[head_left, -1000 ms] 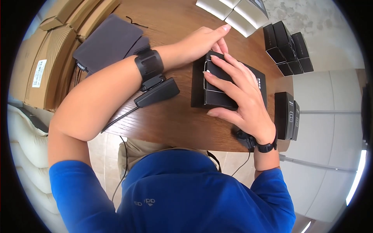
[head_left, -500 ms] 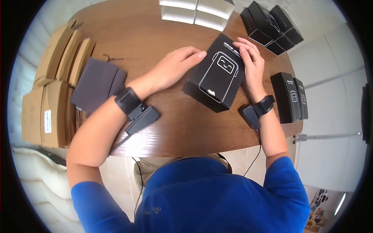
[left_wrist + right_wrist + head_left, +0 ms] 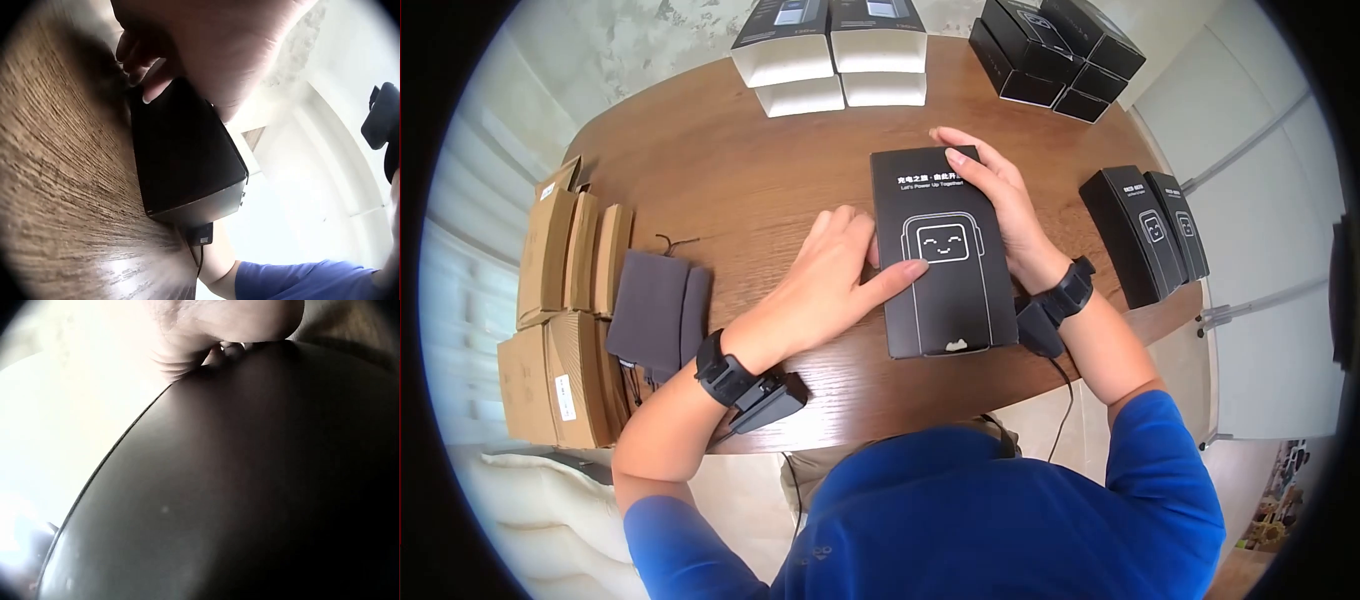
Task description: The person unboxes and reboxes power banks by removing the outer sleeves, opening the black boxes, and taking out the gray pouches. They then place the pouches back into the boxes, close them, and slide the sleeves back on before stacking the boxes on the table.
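Observation:
A black box (image 3: 945, 300) with a smiling-face drawing and white lettering lies face up on the wooden table. The left hand (image 3: 825, 275) is at its left side, thumb over the top face and fingers bent down along the side; in the left wrist view those fingertips meet the dark box (image 3: 181, 150). Around the far right corner curls the right hand (image 3: 1005, 205), its thumb on the top face and its fingers behind the edge. The right wrist view is mostly filled by the dark box surface (image 3: 187, 487), with part of the right hand (image 3: 231, 322) above.
Brown cartons (image 3: 550, 260) and a grey cloth pouch (image 3: 655, 310) stand at the left. White-ended boxes (image 3: 800, 95) are at the back, stacked black boxes (image 3: 1050, 60) at the back right, and two upright black boxes (image 3: 1135, 235) at the right.
The box has turned from a slant to nearly straight, its face drawing now toward the camera. The left hand has come against its side with the thumb on top; the right hand has moved round its far corner.

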Motion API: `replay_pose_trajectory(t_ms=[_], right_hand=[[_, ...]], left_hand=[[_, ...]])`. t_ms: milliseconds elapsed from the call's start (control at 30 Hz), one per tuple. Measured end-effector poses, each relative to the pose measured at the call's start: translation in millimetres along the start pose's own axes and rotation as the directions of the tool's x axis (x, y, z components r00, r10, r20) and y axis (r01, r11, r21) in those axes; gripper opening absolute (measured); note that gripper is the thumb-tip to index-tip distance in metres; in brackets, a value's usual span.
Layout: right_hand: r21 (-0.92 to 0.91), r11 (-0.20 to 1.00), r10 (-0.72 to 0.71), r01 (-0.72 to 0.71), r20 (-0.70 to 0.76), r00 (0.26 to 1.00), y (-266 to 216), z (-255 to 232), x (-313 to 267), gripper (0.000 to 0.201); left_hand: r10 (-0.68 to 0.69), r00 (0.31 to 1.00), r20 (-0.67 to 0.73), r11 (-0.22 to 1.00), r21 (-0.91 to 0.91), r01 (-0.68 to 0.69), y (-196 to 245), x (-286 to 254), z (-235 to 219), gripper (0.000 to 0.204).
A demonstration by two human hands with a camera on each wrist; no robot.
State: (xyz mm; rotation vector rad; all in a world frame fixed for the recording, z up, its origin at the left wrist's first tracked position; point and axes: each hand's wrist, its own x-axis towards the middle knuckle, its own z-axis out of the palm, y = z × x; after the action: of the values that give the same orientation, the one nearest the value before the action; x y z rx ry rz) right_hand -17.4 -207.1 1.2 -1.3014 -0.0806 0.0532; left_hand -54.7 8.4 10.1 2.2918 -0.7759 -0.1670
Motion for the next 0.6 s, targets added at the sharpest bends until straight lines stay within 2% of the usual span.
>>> replay_pose_trajectory(t_ms=[67, 100, 133, 167, 200, 267, 333, 400, 467, 500, 533, 600], right_hand=[[0.031, 1.000, 0.005, -0.006, 0.022, 1.000, -5.9, -1.1, -2.4, 0.041], [0.007, 0.996, -0.094, 0.094, 0.021, 0.995, -8.1, 1.0, -3.0, 0.042], [-0.017, 0.981, -0.194, 0.194, 0.022, 0.981, -9.9, 2.6, -3.5, 0.043], [-0.001, 0.973, -0.229, 0.229, 0.052, 0.972, -11.5, 3.0, -4.8, 0.045], [0.008, 0.972, -0.237, 0.236, 0.047, 0.971, -11.3, 2.0, -4.7, 0.045], [-0.038, 0.962, -0.267, 0.270, 0.076, 0.961, -10.4, 0.1, -4.1, 0.050], [-0.065, 0.964, -0.255, 0.259, 0.066, 0.965, -0.8, -5.0, 0.5, 0.052], [-0.088, 0.962, -0.252, 0.257, 0.060, 0.966, 2.2, -5.9, 3.1, 0.054], [0.146, 0.987, -0.063, 0.061, 0.008, 0.998, 1.9, -2.5, -1.0, 0.065], [0.200, 0.979, -0.056, 0.046, 0.048, 0.997, 7.5, -3.3, -0.4, 0.067], [0.221, 0.973, -0.079, 0.068, 0.042, 0.996, 4.8, -2.9, -2.4, 0.067], [0.265, 0.963, -0.017, -0.059, 0.278, 0.960, -1.1, -0.6, -10.0, 0.069]], left_hand=[[-0.032, 0.999, -0.023, 0.994, -0.109, 0.029, 0.3, 1.5, -1.2, 0.048], [-0.030, 0.999, -0.015, 0.994, -0.102, 0.028, -2.6, 3.1, 2.7, 0.048], [-0.102, 0.995, -0.006, 0.885, -0.457, 0.088, -8.4, 5.2, 9.6, 0.045], [-0.168, 0.985, 0.028, 0.651, -0.747, 0.132, -11.2, 6.9, 13.0, 0.044], [-0.165, 0.986, 0.031, 0.660, -0.739, 0.134, -9.2, 8.5, 11.8, 0.044], [-0.234, 0.970, 0.070, 0.376, -0.913, 0.157, -4.5, 11.5, 8.0, 0.045], [-0.243, 0.969, 0.048, 0.398, -0.906, 0.145, -6.2, 12.1, 7.0, 0.048], [-0.330, 0.944, -0.018, 0.348, -0.932, 0.104, -2.7, 14.1, 2.7, 0.054], [-0.302, 0.951, -0.068, 0.352, -0.935, 0.045, -13.0, 13.9, -2.1, 0.054], [-0.283, 0.953, -0.106, 0.333, -0.943, -0.006, -17.6, 14.4, -4.2, 0.054], [-0.271, 0.957, -0.108, 0.360, -0.933, -0.003, -19.0, 15.6, -7.2, 0.054], [-0.296, 0.925, -0.240, 0.270, -0.949, -0.159, -19.6, 15.7, -15.3, 0.046]])
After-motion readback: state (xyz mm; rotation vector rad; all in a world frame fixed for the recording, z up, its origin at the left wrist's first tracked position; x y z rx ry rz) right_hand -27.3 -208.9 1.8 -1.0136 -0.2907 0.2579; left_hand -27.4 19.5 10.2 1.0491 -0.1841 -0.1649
